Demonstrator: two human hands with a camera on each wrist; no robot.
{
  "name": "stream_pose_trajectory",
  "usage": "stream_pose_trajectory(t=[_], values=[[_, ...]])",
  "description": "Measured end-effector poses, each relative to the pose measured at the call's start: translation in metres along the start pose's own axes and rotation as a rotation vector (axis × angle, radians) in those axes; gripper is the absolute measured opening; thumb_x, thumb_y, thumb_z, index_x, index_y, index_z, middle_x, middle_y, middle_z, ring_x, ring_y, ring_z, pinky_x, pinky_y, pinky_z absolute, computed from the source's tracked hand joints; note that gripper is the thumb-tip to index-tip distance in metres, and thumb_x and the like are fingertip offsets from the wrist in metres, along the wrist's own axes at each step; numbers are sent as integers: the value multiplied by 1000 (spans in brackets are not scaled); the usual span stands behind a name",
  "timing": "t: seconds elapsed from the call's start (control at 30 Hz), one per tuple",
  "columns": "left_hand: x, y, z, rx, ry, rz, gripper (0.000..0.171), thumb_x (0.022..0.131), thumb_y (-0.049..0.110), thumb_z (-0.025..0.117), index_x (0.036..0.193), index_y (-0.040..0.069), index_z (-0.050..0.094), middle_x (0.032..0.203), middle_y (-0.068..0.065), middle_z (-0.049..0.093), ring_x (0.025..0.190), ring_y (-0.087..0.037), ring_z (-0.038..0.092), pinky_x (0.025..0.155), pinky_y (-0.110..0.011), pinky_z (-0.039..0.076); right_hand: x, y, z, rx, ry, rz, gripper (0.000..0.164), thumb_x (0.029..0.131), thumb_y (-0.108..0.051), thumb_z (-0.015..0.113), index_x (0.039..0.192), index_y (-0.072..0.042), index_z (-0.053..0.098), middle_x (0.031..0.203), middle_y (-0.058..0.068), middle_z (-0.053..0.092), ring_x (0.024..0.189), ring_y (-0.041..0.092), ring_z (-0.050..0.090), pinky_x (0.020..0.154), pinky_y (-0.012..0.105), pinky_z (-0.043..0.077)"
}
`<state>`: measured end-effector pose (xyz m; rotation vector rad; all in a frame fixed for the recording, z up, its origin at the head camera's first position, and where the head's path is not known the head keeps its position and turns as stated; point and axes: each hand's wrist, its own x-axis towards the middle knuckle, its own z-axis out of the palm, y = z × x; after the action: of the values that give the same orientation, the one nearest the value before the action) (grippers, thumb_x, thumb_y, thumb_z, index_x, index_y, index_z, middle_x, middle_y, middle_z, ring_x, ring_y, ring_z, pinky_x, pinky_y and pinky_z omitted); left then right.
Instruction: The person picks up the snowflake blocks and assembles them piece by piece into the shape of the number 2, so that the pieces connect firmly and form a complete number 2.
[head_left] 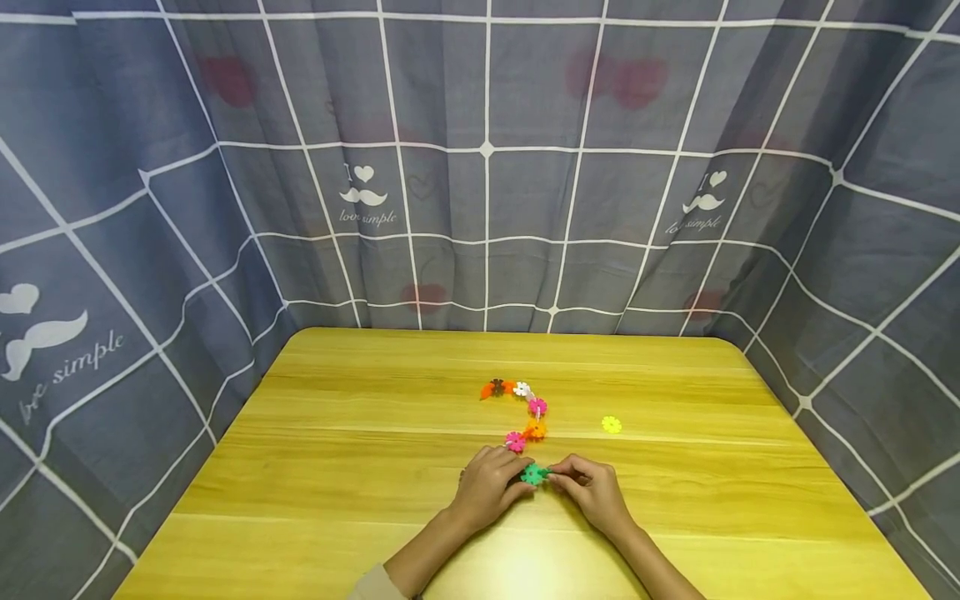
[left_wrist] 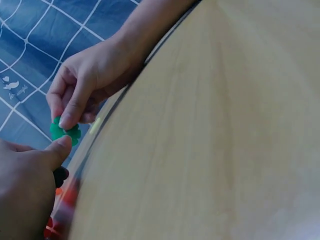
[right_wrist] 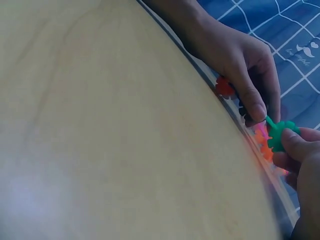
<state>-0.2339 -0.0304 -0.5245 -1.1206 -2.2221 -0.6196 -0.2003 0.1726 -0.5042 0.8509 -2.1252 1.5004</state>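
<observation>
Both hands meet over the near middle of the table at green flower-shaped interlocking discs. My left hand pinches a green disc that faces up in the head view. From the other side, the thumb and fingers of my right hand pinch a second green disc, edge-on in the head view. The two discs meet at their edges. By the left fingers shows a dark disc, partly hidden. Beyond the left hand, a curved chain of joined discs in pink, orange, white and brown lies on the table.
A loose yellow disc lies to the right of the chain. The wooden table has rounded far corners, and a grey-blue checked curtain surrounds it at the back and sides.
</observation>
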Motion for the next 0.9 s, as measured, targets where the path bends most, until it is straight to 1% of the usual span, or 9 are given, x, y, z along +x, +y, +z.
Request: stream_pose_trajectory(t=[0.1, 0.23, 0.33, 0.43, 0.53, 0.63, 0.73, 0.8, 0.9], values=[[-1, -1, -2, -16, -9, 19, 35, 77, 37, 71, 103, 14, 69, 92, 7, 65, 84, -6, 56, 76, -22, 42, -1, 0, -1, 47, -28, 6, 15, 74, 20, 63, 82, 7, 65, 72, 18, 65, 53, 25, 59, 46, 28, 51], [-1, -2, -4, -31, -37, 46, 34, 78, 37, 70, 103, 14, 68, 91, 8, 65, 85, -6, 55, 76, -22, 41, -3, 3, -1, 80, -61, 5, 15, 74, 20, 63, 83, 8, 65, 74, 20, 65, 58, 28, 62, 49, 31, 52], [-3, -2, -5, -23, -53, 40, 35, 79, 38, 69, 104, 14, 68, 93, 7, 65, 87, -6, 55, 77, -22, 41, -5, 11, 2, 61, -56, -4, 16, 75, 19, 63, 84, 6, 65, 77, 19, 66, 62, 27, 64, 51, 31, 53], [-4, -2, -7, 8, -57, 22, 37, 80, 39, 69, 106, 13, 67, 94, 6, 64, 88, -7, 55, 79, -23, 42, -7, 25, 3, 23, -53, 10, 16, 78, 12, 65, 88, 0, 67, 80, 12, 68, 66, 21, 65, 54, 28, 53], [-4, -2, -8, 60, -46, 5, 35, 80, 39, 70, 104, 13, 68, 93, 6, 64, 87, -8, 56, 81, -25, 44, -7, 39, -2, -75, 9, 57, 13, 82, 0, 67, 93, -5, 69, 82, 4, 69, 65, 12, 63, 53, 22, 50], [-2, -2, -9, 109, -21, 11, 34, 78, 39, 70, 102, 14, 69, 91, 6, 63, 86, -10, 56, 80, -27, 44, -2, 51, -17, -284, 192, 154, 13, 83, -9, 69, 95, -7, 70, 81, 1, 67, 62, 9, 56, 52, 21, 46], [1, -1, -9, 130, -3, 24, 38, 77, 43, 68, 103, 15, 68, 93, 5, 62, 88, -11, 57, 82, -29, 43, 4, 61, -36, -483, 375, 301, 22, 83, -14, 70, 102, -2, 68, 81, 6, 65, 65, 16, 52, 58, 27, 44], [4, 1, -8, 127, 6, 40, 43, 77, 47, 68, 106, 15, 68, 95, 4, 63, 90, -12, 57, 83, -29, 44, 6, 66, -48, -566, 412, 396, 30, 84, -14, 69, 109, 2, 65, 86, 13, 63, 73, 24, 52, 64, 34, 44], [7, 4, -5, 120, -8, 63, 46, 79, 50, 66, 110, 15, 66, 98, 4, 62, 92, -11, 58, 85, -28, 44, 5, 70, -59, -621, 359, 493, 37, 85, -15, 68, 114, 7, 60, 94, 21, 57, 84, 32, 49, 71, 42, 43]])
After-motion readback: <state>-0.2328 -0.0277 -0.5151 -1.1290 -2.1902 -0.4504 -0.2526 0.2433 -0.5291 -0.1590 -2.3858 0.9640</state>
